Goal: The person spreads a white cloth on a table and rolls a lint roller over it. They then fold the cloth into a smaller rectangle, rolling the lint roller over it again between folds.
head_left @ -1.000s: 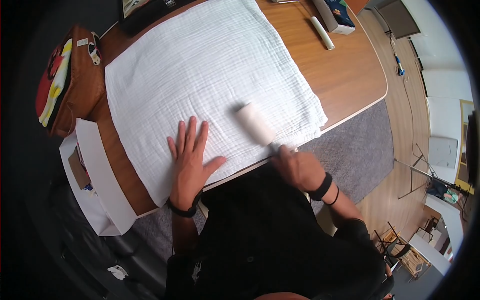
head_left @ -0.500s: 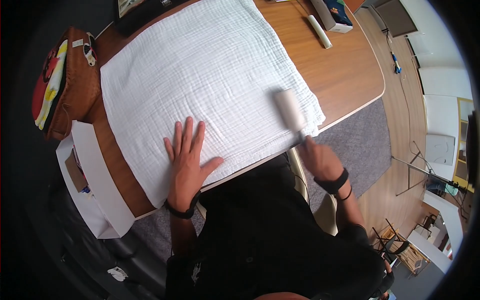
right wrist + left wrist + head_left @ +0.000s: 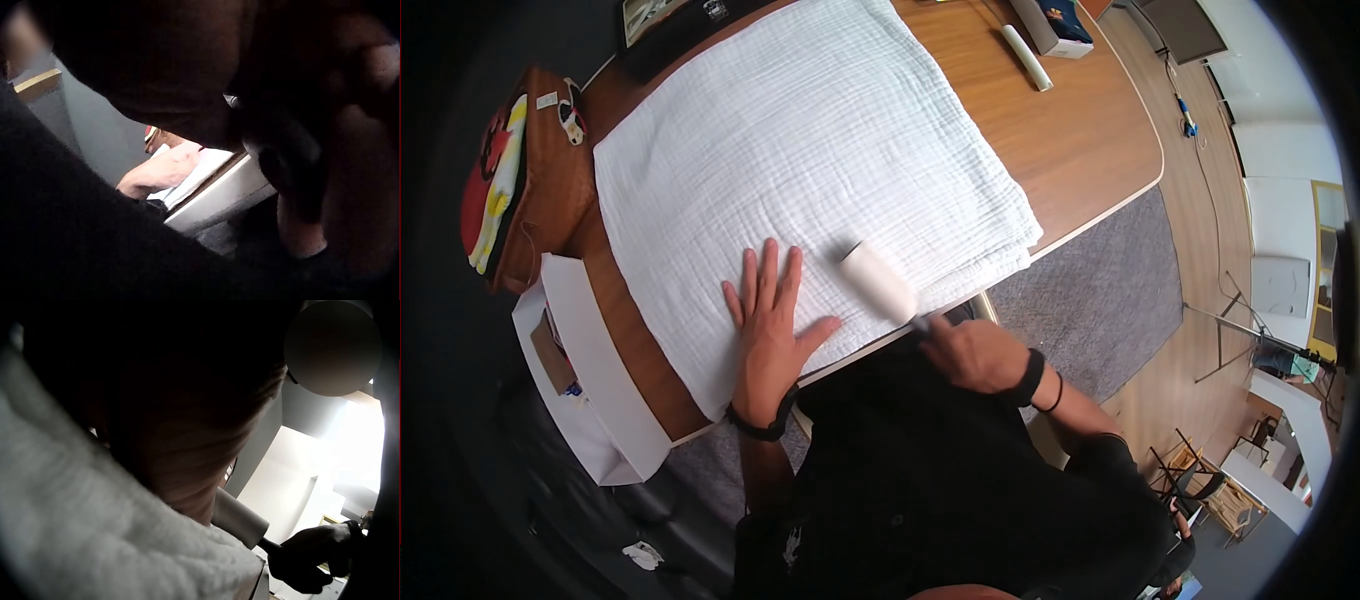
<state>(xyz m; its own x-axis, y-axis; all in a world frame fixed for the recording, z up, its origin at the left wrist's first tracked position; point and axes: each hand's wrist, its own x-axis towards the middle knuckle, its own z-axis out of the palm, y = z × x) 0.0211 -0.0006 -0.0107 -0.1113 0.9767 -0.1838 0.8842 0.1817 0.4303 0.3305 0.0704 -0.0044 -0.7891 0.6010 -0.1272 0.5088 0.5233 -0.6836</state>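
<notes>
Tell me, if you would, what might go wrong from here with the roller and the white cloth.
The roller, gripped by the right hand, is close to the left hand and might bump it.
The white cloth could bunch or shift, since the left hand rests only near its front left part.
The roller might also slip off the table, being so near its front edge.

Cloth: white all over, faint crinkled grid
Roller: creamy white head, dark handle
Counter: warm brown wood grain, pale edging
Basket: orange-brown
Folded fabric: red, yellow and white
Long box: plain white
Tube: white
Rug: mottled grey
Floor: light tan planks
Shirt: black, small pale chest emblem
</notes>
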